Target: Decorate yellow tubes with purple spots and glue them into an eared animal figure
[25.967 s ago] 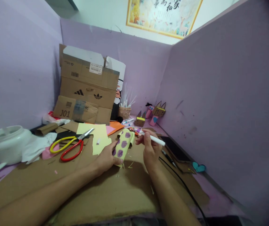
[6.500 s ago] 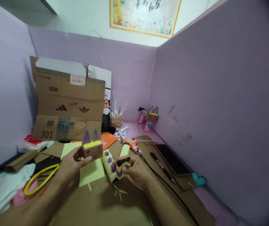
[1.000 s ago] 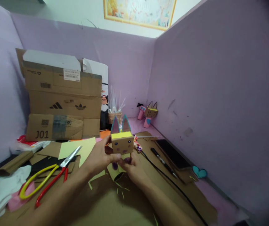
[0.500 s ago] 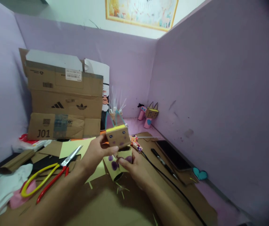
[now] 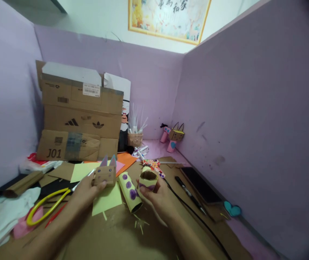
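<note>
My left hand (image 5: 91, 187) grips a small cardboard box head (image 5: 106, 174) with a drawn face and two pointed ears. In my right hand (image 5: 155, 193) is a short yellow tube (image 5: 148, 177) with purple markings, its open end facing up. Between the hands, a longer yellow tube with purple spots (image 5: 129, 191) lies on the cardboard. A pale yellow sheet (image 5: 107, 200) lies under and beside my left hand. The box head and the short tube are apart.
Scissors with yellow and red handles (image 5: 47, 204) lie left, partly behind my left forearm. A glue gun (image 5: 154, 167) with a black cable, a pen (image 5: 189, 195) and a phone (image 5: 201, 184) are at right. Flattened cardboard (image 5: 81, 115) leans at the back, near a basket (image 5: 135, 139).
My left hand has moved left and down with the box head, away from the short tube. My right hand still holds the tube. The view has shifted slightly.
</note>
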Action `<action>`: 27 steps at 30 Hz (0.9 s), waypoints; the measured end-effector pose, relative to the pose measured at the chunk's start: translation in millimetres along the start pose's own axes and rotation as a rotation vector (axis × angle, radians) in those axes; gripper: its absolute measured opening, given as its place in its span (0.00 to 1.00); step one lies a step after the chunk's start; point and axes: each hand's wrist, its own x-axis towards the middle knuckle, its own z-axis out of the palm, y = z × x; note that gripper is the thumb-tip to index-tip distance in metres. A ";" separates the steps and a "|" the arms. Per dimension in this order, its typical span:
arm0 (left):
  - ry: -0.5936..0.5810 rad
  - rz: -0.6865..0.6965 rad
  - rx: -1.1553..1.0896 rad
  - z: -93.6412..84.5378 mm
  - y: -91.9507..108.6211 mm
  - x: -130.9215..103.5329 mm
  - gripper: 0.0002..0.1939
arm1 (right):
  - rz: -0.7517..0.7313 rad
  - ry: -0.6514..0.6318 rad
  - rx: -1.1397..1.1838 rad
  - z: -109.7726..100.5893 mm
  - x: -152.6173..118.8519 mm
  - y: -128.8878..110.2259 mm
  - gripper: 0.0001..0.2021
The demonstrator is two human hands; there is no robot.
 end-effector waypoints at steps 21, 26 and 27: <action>-0.091 0.172 -0.161 47.0 28.1 -65.3 0.12 | 0.001 0.224 -0.654 -46.9 39.1 -9.6 0.22; -0.106 0.136 -0.162 47.7 19.9 -56.3 0.12 | 0.267 0.161 -1.172 -74.7 81.3 6.8 0.16; -0.108 0.133 -0.168 47.8 18.9 -56.2 0.13 | 0.271 0.161 -1.183 -74.6 85.0 10.4 0.14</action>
